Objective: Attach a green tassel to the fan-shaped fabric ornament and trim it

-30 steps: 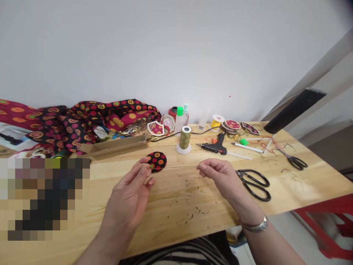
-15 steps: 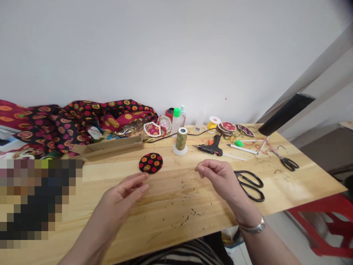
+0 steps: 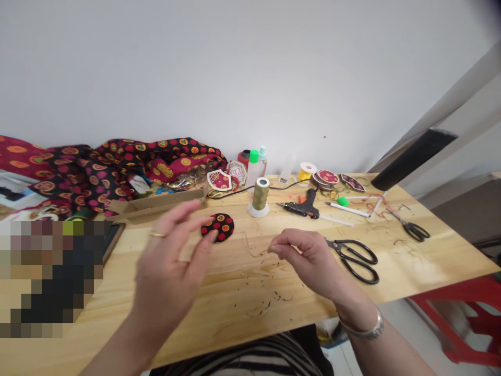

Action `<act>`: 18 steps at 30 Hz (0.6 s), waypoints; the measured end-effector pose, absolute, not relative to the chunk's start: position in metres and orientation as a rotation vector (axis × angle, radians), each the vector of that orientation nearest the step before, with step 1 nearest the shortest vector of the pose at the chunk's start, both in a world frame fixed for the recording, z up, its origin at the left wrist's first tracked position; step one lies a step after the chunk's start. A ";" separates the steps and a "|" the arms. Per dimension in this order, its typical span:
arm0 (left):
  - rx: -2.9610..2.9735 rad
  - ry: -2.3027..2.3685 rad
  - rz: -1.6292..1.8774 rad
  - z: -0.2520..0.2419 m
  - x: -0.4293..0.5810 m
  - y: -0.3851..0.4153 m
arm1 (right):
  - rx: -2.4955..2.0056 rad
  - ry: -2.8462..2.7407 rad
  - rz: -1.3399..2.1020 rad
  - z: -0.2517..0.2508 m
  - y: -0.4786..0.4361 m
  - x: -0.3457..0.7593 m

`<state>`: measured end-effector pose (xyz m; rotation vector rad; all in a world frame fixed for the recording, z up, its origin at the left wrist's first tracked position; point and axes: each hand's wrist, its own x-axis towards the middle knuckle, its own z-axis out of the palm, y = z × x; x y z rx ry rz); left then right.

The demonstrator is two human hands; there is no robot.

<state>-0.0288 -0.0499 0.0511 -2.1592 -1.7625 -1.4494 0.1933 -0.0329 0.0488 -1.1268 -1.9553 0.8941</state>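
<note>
My right hand point(image 3: 307, 258) is closed in a pinch on a thin thread point(image 3: 250, 249), whose loose end curls out to the left over the wood. Raised and slightly blurred, my left hand point(image 3: 172, 261) has its fingers apart with nothing seen between them. Just beyond its fingertips lies a round patterned fabric piece point(image 3: 224, 227), black with red and yellow motifs, partly covered by the fingers. I cannot tell whether they touch it. A cone of olive thread point(image 3: 261, 196) stands upright beyond both hands. Black-handled scissors point(image 3: 358, 258) lie beside my right wrist.
Behind are a cardboard tray point(image 3: 156, 206), crumpled patterned cloth point(image 3: 129, 162), a green-capped bottle point(image 3: 253, 169) and a yellow spool point(image 3: 306, 172). A black glue gun point(image 3: 303, 206) and smaller scissors point(image 3: 415, 231) lie to the right. Dark scraps point(image 3: 270, 303) dot the wooden table point(image 3: 203, 324).
My left hand has lifted and its fingers have spread, now overlapping the fabric piece in view. The right hand keeps its pinch, slightly further left, and the thread shows more clearly.
</note>
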 end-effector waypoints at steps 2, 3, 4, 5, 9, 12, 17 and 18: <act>-2.503 -1.818 -1.593 0.049 -0.013 -0.053 | -1.109 -2.001 0.859 0.050 -0.034 0.191; -2.604 -1.871 -1.661 0.047 -0.005 -0.054 | -1.097 -2.025 0.840 0.051 -0.035 0.189; -2.675 -1.910 -1.703 0.045 0.002 -0.055 | -1.085 -2.046 0.822 0.051 -0.035 0.188; -2.734 -1.954 -1.725 0.043 0.007 -0.056 | -1.073 -2.064 0.809 0.052 -0.036 0.187; -2.900 -2.033 -1.660 0.033 0.014 -0.059 | -1.050 -2.121 0.815 0.052 -0.037 0.184; -2.937 -1.997 -1.549 0.027 0.011 -0.061 | -1.060 -2.142 0.826 0.049 -0.036 0.184; -2.869 -1.874 -1.437 0.021 0.010 -0.061 | -1.050 -2.158 0.792 0.042 -0.035 0.182; -2.857 -1.863 -1.424 0.020 0.010 -0.061 | -1.050 -2.163 0.783 0.041 -0.035 0.181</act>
